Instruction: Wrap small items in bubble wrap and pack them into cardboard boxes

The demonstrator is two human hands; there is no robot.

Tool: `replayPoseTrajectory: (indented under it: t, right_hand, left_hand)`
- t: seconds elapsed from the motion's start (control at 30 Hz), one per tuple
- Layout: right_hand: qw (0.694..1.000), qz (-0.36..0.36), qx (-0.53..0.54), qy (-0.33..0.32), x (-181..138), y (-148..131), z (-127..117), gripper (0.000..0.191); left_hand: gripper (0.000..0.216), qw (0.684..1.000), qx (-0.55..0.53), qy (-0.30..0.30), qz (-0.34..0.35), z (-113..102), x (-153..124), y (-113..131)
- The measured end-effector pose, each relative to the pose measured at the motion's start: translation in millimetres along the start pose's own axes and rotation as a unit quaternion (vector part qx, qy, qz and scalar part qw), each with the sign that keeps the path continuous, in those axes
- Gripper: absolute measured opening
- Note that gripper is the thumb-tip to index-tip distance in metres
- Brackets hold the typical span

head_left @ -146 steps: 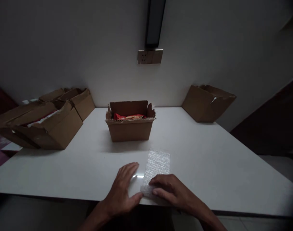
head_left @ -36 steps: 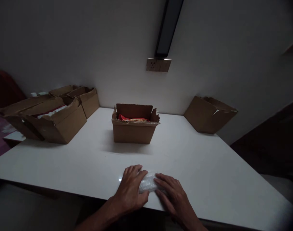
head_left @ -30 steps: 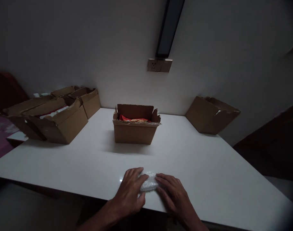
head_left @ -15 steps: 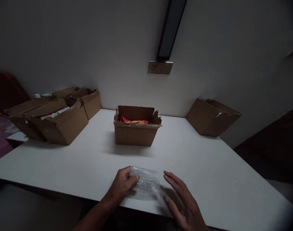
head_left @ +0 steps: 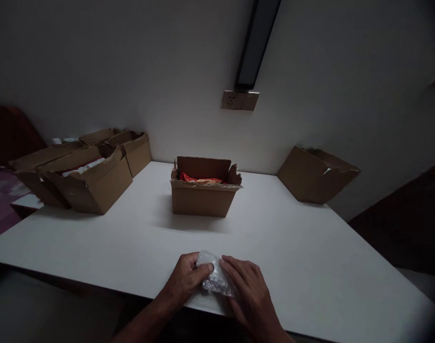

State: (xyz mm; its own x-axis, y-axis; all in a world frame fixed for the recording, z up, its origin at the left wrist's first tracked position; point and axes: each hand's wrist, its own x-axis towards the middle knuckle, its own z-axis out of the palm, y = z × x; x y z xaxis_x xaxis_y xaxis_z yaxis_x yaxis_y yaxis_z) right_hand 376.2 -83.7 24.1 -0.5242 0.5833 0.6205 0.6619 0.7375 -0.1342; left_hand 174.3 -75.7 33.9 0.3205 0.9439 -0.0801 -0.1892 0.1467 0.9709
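Observation:
A small clear piece of bubble wrap [head_left: 216,280] is between my hands at the table's front edge. My left hand [head_left: 189,276] is closed on its left side, the thumb lying across the top. My right hand [head_left: 246,290] grips the right side, its fingers over the wrap and the thumb underneath, mostly hidden. I cannot tell whether the wrap encloses anything. Beyond my hands stands an open cardboard box [head_left: 199,202] with a red packet [head_left: 202,180] inside.
Several open cardboard boxes [head_left: 92,186] stand together on the left of the white table [head_left: 289,267], one with white items in it. A tilted cardboard box [head_left: 312,178] is at the back right. A wall socket [head_left: 239,101] sits behind.
My right hand has moved left from beside the bubble wrap onto it and closed. The wrap now looks folded and more compact. My left hand has kept its hold.

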Motion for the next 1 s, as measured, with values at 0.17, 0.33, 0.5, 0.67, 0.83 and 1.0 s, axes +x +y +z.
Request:
replayPoseTrajectory:
  t: [0.17,0.33,0.5,0.67,0.83,1.0]
  right_hand:
    - [0.993,0.063,0.083,0.05,-1.8,2.9,-2.7,0.044]
    - [0.974,0.154,0.167,-0.011,-0.7,0.3,-4.0,0.025]
    - [0.975,0.145,0.169,0.015,-2.8,-4.9,-2.1,0.03]
    - [0.97,0.145,0.193,0.007,-3.4,-5.0,-9.5,0.029]
    - [0.96,0.181,0.21,0.029,1.5,-5.4,-2.8,0.014]
    - [0.978,0.113,0.169,0.04,0.5,-7.5,5.0,0.014]
  left_hand:
    - [0.049,0.999,0.044,0.01,0.027,-4.0,-4.0,2.8]
    - [0.066,0.999,0.022,0.009,0.027,-7.9,-2.9,-6.1]
    - [0.027,0.994,0.09,0.042,0.054,-6.5,-2.6,-2.0]
    - [0.023,0.992,0.1,0.061,0.039,-6.4,-0.9,-0.5]
    - [0.027,0.994,0.101,0.021,0.035,-6.3,-0.6,-3.4]
    - [0.027,0.986,0.159,0.042,0.017,-5.5,1.1,-2.6]
